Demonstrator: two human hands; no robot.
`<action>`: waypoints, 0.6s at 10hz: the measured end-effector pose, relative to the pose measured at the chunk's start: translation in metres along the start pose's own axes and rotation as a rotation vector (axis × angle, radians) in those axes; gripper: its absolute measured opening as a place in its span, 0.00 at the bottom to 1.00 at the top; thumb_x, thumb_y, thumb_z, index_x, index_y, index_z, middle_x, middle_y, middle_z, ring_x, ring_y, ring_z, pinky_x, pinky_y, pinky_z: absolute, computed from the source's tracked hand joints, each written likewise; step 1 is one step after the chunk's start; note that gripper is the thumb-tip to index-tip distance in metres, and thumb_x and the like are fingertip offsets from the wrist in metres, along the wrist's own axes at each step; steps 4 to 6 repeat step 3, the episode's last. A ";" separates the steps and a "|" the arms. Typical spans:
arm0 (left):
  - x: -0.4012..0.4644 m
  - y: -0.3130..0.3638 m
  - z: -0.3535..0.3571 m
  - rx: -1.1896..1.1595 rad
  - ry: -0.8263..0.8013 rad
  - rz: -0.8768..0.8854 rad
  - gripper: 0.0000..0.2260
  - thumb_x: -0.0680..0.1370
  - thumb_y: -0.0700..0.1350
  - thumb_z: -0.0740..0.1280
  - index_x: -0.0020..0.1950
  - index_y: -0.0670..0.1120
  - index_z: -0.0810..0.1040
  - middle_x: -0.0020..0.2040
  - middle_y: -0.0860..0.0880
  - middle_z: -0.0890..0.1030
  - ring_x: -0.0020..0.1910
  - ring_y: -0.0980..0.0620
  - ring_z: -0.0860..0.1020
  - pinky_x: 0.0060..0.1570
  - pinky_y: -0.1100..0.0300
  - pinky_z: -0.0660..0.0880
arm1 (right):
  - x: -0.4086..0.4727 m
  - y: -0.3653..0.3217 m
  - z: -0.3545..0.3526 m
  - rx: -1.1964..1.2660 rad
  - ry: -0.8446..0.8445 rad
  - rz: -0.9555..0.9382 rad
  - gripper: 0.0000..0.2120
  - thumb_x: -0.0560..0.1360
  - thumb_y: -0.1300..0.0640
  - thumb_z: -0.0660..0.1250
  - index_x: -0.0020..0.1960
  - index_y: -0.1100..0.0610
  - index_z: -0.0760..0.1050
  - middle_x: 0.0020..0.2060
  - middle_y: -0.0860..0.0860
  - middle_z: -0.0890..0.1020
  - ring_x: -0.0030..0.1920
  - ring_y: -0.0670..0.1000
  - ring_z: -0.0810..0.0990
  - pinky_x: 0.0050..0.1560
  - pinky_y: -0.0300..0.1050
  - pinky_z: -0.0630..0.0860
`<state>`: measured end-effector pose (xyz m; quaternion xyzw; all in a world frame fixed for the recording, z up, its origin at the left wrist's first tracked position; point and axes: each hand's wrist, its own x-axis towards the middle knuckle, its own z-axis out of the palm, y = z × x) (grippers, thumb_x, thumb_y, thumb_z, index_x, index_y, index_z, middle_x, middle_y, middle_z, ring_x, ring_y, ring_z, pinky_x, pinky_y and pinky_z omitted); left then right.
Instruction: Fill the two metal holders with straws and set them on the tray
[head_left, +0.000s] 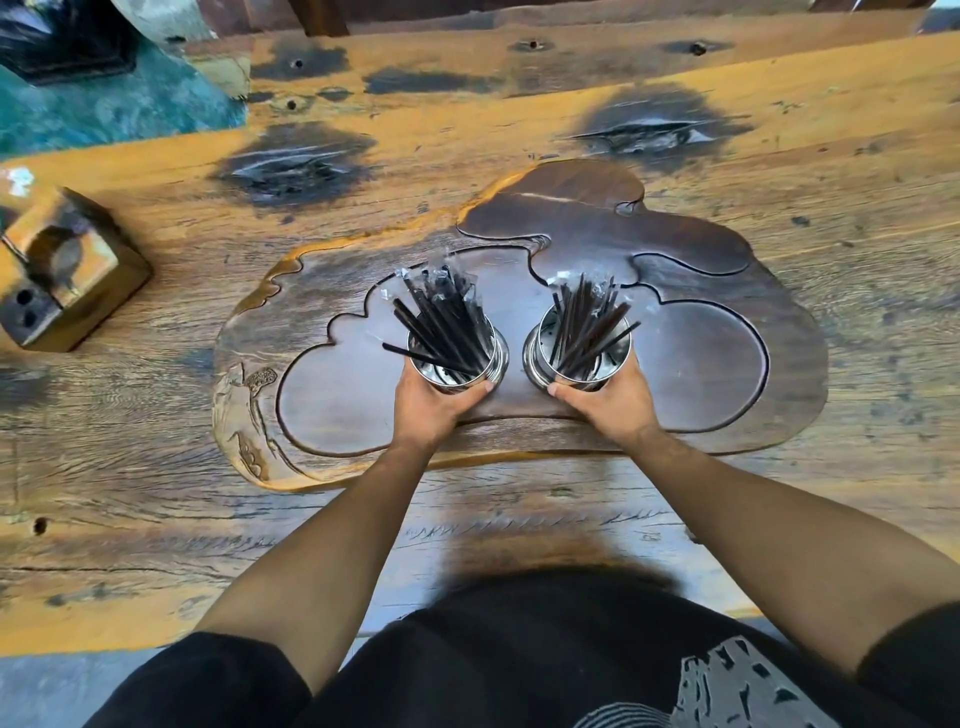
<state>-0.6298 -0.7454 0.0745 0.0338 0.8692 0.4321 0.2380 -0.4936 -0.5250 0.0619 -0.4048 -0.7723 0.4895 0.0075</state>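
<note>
Both metal holders are gripped on the dark tray (727, 395): left holder (457, 358) by the left hand (431, 410), right holder (579, 353) by the right hand (608, 405) (each stuffed with black straws (447, 317)).

A worn wooden counter (727, 130) with dark burnt-looking patches and small holes carries a hollowed wooden block (62, 270) near its left edge, with a teal marbled surface (104, 109) and a black object (67, 47) at the far left corner.
</note>
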 end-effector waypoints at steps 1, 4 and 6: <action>0.002 -0.002 0.001 0.002 -0.015 -0.011 0.40 0.58 0.63 0.84 0.64 0.51 0.75 0.57 0.60 0.82 0.58 0.65 0.80 0.65 0.65 0.76 | 0.001 0.004 0.001 0.005 -0.029 0.016 0.44 0.57 0.39 0.83 0.68 0.48 0.69 0.61 0.45 0.80 0.63 0.48 0.79 0.69 0.49 0.74; 0.000 0.000 -0.001 -0.012 -0.071 -0.012 0.43 0.60 0.55 0.86 0.69 0.46 0.73 0.64 0.45 0.79 0.66 0.47 0.78 0.70 0.48 0.75 | -0.007 0.010 0.005 0.006 -0.011 0.007 0.42 0.63 0.50 0.82 0.71 0.52 0.67 0.62 0.49 0.75 0.64 0.51 0.77 0.71 0.49 0.72; 0.000 0.000 -0.001 -0.012 -0.071 -0.012 0.43 0.60 0.55 0.86 0.69 0.46 0.73 0.64 0.45 0.79 0.66 0.47 0.78 0.70 0.48 0.75 | -0.007 0.010 0.005 0.006 -0.011 0.007 0.42 0.63 0.50 0.82 0.71 0.52 0.67 0.62 0.49 0.75 0.64 0.51 0.77 0.71 0.49 0.72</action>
